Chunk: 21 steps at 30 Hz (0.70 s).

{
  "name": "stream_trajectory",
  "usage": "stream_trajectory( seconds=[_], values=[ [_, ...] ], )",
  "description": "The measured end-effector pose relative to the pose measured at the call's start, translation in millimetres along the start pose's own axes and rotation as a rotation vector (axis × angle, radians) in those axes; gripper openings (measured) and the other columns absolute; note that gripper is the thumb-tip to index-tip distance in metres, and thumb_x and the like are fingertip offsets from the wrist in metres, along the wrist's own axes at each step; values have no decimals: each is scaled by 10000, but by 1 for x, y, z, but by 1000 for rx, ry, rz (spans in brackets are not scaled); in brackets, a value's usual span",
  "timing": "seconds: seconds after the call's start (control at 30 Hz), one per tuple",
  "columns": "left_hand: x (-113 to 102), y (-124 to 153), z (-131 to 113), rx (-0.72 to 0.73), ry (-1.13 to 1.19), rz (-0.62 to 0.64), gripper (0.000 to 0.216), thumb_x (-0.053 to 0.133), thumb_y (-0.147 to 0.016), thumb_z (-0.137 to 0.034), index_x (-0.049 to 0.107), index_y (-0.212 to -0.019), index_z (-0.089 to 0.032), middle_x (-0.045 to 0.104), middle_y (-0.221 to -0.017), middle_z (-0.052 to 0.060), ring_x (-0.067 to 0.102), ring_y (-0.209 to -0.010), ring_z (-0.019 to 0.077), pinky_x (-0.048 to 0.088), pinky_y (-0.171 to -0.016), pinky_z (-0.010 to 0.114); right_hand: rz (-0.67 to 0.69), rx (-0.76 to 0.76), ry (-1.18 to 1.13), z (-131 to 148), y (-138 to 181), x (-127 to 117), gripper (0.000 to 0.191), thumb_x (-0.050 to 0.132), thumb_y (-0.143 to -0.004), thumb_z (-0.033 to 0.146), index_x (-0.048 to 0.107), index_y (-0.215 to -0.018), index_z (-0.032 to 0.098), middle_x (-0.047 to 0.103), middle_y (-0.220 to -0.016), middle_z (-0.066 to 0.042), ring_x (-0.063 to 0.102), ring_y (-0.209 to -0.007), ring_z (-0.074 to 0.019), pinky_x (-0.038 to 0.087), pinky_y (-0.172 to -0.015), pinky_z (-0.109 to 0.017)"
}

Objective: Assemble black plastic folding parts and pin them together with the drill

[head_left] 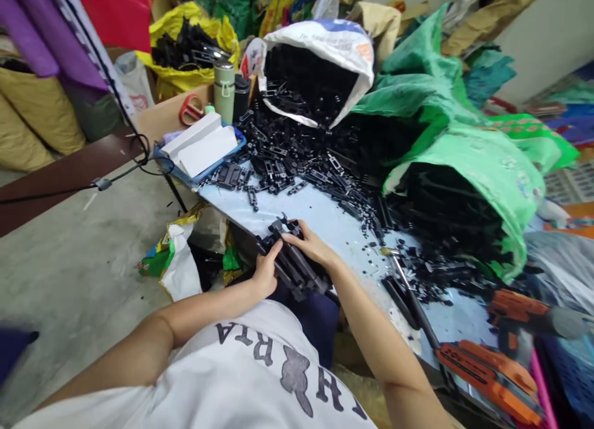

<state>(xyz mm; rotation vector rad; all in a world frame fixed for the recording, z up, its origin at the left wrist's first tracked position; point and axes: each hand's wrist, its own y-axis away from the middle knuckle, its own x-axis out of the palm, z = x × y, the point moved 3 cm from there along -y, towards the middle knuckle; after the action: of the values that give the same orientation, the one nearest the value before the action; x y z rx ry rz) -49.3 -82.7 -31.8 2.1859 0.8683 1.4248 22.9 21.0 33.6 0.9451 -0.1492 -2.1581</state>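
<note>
A bundle of long black plastic parts is between my hands, close to my body at the table's front edge. My left hand grips its left side, thumb lying along the top. My right hand is closed on its far right side, with the thumb over the upper end. The fingers beneath are hidden. Beyond my hands, many small black plastic pieces lie heaped on the light blue tabletop.
A white sack and a green sack spill black parts onto the table. At right lie a hammer, an orange-black power tool and a drill. A green flask, scissors and white box stand far left.
</note>
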Motion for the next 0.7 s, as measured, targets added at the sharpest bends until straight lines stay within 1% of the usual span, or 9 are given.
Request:
stream_trajectory(
  seconds=[0.07,0.13,0.2,0.27,0.37,0.47,0.57,0.7],
  values=[
    [-26,12,-23,28,22,-33,372,719,-692,-354,634,-992,-152,679,-1025,75,640,-954,214,522,-841,317,6,-75,99,28,1,28,699,517,-749,663,386,-1292,243,582,-1136,-82,550,-1027,-258,402,-913,-409],
    [-50,23,-49,99,34,-83,372,687,-710,-383,631,-1004,-162,670,-1060,67,625,-993,216,518,-847,310,10,-193,130,55,-1,57,719,495,-764,662,362,-1324,230,544,-1212,-109,518,-1094,-277,380,-939,-426],
    [-66,32,-75,172,37,-129,387,677,-705,-400,627,-1016,-175,671,-1058,56,615,-1017,219,515,-847,306,8,-316,108,78,-4,80,734,489,-775,651,335,-1352,225,488,-1291,-116,469,-1167,-277,353,-976,-427],
    [-75,41,-94,217,44,-166,403,682,-682,-414,629,-1005,-179,682,-1021,50,614,-1019,227,518,-837,304,1,-395,89,95,-5,93,771,518,-760,644,315,-1372,221,448,-1336,-115,425,-1217,-273,330,-1006,-423],
    [-80,51,-110,206,58,-177,404,680,-651,-451,645,-939,-171,696,-946,47,625,-990,245,525,-809,309,-7,-445,61,111,-1,96,801,561,-741,623,298,-1385,224,431,-1355,-103,402,-1239,-263,312,-1029,-400],
    [-81,57,-116,177,71,-126,398,654,-652,-486,659,-886,-165,702,-897,44,629,-976,253,527,-795,308,16,-422,-45,118,5,90,696,525,-789,584,316,-1363,249,501,-1286,-56,469,-1171,-240,346,-997,-370],
    [-84,59,-123,181,85,-115,390,652,-647,-491,665,-858,-163,703,-857,36,642,-935,242,528,-775,296,40,-373,-174,114,2,89,571,473,-830,554,382,-1304,249,570,-1179,-21,521,-1083,-228,382,-947,-354],
    [-92,56,-130,211,80,-175,398,703,-594,-460,665,-858,-165,696,-752,18,664,-827,226,532,-726,288,51,-309,-322,95,-16,102,489,388,-863,551,456,-1224,228,572,-1178,-19,501,-1106,-220,375,-963,-349]
  ],
)
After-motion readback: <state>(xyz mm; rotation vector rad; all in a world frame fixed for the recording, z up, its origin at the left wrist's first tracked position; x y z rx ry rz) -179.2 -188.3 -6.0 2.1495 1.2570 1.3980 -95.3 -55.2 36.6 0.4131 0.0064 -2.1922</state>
